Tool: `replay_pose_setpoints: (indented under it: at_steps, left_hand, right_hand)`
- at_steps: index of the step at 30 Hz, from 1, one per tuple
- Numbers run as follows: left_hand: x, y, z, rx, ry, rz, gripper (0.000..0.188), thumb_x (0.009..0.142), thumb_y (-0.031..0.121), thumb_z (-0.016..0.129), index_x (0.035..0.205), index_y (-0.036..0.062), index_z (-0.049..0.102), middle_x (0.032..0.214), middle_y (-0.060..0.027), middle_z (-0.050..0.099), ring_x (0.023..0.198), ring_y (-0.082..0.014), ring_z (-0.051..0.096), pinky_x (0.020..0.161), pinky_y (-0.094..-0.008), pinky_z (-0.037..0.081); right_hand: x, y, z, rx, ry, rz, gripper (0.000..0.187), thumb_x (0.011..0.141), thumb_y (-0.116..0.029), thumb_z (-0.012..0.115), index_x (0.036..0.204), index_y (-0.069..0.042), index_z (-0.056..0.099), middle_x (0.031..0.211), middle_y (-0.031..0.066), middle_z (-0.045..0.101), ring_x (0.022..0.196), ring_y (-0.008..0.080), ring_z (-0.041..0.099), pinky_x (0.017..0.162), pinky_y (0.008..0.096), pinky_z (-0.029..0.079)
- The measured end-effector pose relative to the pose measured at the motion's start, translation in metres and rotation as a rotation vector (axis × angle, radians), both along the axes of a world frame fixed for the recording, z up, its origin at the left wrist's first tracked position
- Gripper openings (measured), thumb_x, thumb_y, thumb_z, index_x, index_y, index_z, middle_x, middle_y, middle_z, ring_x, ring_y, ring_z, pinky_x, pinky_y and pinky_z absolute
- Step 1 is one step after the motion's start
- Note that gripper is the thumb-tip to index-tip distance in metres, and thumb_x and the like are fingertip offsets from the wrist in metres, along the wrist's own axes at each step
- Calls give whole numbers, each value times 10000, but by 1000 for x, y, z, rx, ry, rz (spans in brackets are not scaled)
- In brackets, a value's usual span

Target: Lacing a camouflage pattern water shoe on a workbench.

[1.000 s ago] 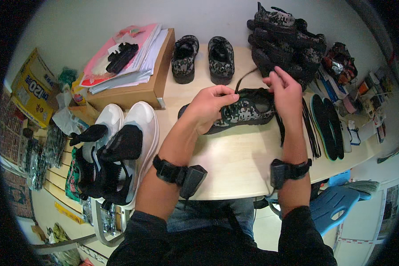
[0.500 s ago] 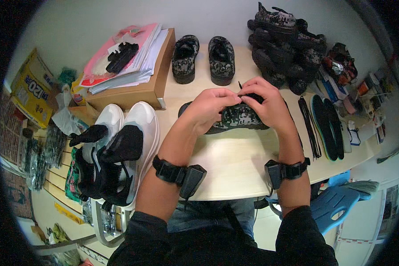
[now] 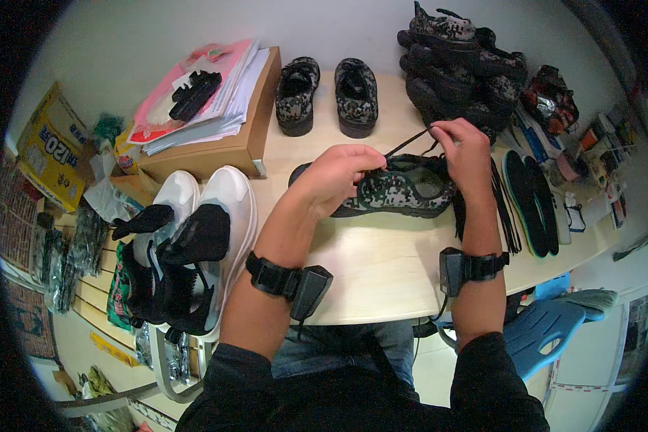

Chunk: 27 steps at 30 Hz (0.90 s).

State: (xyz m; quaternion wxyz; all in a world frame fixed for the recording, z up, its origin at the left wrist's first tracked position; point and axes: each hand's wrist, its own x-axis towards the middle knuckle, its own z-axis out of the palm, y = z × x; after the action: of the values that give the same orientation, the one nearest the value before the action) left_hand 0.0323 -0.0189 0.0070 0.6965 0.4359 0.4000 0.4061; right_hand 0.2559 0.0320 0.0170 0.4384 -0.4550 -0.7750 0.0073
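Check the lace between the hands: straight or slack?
Straight: the black lace shows no visible sag between the left hand and right hand.

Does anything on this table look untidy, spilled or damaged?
No spill or damage is visible. Only the heap of camouflage shoes looks untidy: they lie jumbled, while the pair to its left stands side by side.

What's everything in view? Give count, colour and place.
table: one, pale, centre
shoe: one, camouflage, centre
lace: one, black, at shoe
paired shoes: two, camouflage, back
shoe pile: uncountable, camouflage, back right
sneakers: two, mainly white, left
insoles: two, dark, right
loose laces: several, black, right
box: one, brown, back left
papers: stack, white, pink, on box
unclear object: one, black, on papers
package: one, yellow, far left
plastic item: one, blue, lower right
clutter: many, mixed, both sides
straps: two, black, forearms
left hand: one, at lace
right hand: one, at lace
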Motion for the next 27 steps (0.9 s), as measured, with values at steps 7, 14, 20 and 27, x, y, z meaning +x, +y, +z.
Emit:
replay_pose_setpoints:
  at_steps: [7,14,20,27]
  left_hand:
    - [0,3,-8,12,-32,-10,95,869,188,568,834,117,620,738,53,508,613,-50,373,526,-216,284]
    - [0,1,-5,-26,-145,-13,54,848,162,571,822,125,599,742,43,525,652,-55,452,560,-218,375]
    - [-4,6,-9,13,-151,-45,67,888,166,549,883,100,560,813,-5,606,722,-122,591,648,-271,497]
    - [3,7,-12,-48,-143,45,81,943,170,489,974,99,516,838,-33,605,756,-140,596,656,-300,510]
  right_hand:
    - [33,27,-30,-131,-57,-316,166,818,-158,637,881,-7,666,890,159,646,793,327,630,724,385,494]
    - [42,31,-37,-211,-187,-559,161,838,-158,596,873,-20,672,882,183,649,804,362,625,746,419,499]
    - [45,26,-24,-436,27,-427,184,857,-182,602,849,-8,661,759,130,647,694,267,613,683,367,489]
    - [-18,-22,20,-573,622,266,138,859,-144,632,850,-6,627,722,6,585,638,71,503,617,217,408]
